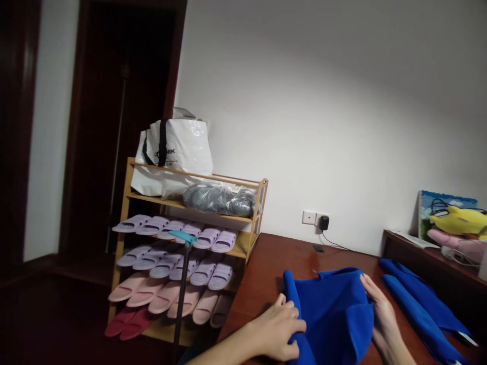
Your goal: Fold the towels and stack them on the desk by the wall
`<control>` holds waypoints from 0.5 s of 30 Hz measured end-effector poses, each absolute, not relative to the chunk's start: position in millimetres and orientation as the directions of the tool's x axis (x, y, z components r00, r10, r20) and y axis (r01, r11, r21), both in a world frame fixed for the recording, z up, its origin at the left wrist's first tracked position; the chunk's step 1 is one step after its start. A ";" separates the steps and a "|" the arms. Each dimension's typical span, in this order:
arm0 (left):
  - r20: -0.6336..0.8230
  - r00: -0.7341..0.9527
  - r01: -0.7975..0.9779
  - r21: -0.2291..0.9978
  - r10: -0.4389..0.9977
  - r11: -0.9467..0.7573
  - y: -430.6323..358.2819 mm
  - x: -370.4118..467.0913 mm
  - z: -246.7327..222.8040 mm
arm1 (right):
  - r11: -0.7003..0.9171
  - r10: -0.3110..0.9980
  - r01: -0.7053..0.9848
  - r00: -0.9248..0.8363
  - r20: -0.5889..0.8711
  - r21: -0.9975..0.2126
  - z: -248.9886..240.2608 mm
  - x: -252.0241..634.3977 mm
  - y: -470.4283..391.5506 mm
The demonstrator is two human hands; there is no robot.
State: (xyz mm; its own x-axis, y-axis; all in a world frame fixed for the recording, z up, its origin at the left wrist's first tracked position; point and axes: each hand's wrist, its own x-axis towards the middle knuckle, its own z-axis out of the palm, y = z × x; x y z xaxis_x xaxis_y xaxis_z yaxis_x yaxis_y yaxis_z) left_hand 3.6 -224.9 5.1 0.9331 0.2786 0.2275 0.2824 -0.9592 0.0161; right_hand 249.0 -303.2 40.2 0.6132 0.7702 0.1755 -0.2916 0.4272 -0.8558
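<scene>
A blue piece of cloth [327, 309] lies partly raised over the front of the reddish-brown table. My left hand [279, 327] has its fingers curled over the rolled left edge of this cloth. On the opposite side, my right hand [380, 309] pinches the cloth's upper right edge and lifts it, so a fold hangs down beside the fingers. Its lower part runs out of view at the bottom. More folded blue cloth [422, 304] lies to the right of my right hand, with a small white tag at its near end.
The wooden table [266, 258] meets a white wall with a socket and black plug [324, 222]. Left of it stands a shoe rack [247, 243] with several slippers, a white bag [186, 144] and a black pole [182, 289] in front. A raised shelf at right holds a yellow plush toy [460, 221].
</scene>
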 end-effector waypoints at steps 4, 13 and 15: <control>0.256 0.943 0.223 -0.021 0.210 -0.975 -212.6 -11.6 9.3 | 0.476 0.693 -0.319 0.710 0.126 -0.819 59.1 289.7 -314.4; 0.355 0.789 0.533 0.009 0.501 -0.846 -202.2 -20.6 9.4 | 0.258 0.780 -0.389 0.624 -0.047 -0.884 21.7 302.2 -317.7; 0.408 0.799 0.478 0.017 0.442 -0.878 -214.7 -5.6 11.1 | 0.215 0.830 -0.384 0.556 -0.039 -0.898 11.0 286.0 -312.2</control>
State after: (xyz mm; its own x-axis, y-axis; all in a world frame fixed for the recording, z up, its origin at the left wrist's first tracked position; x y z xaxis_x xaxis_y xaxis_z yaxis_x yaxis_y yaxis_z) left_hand -5.6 -214.7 11.1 0.7987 0.4419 0.4084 0.4776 -0.8784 0.0165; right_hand 286.0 -312.2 11.0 0.5560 0.8303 -0.0390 -0.3838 0.2148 -0.8981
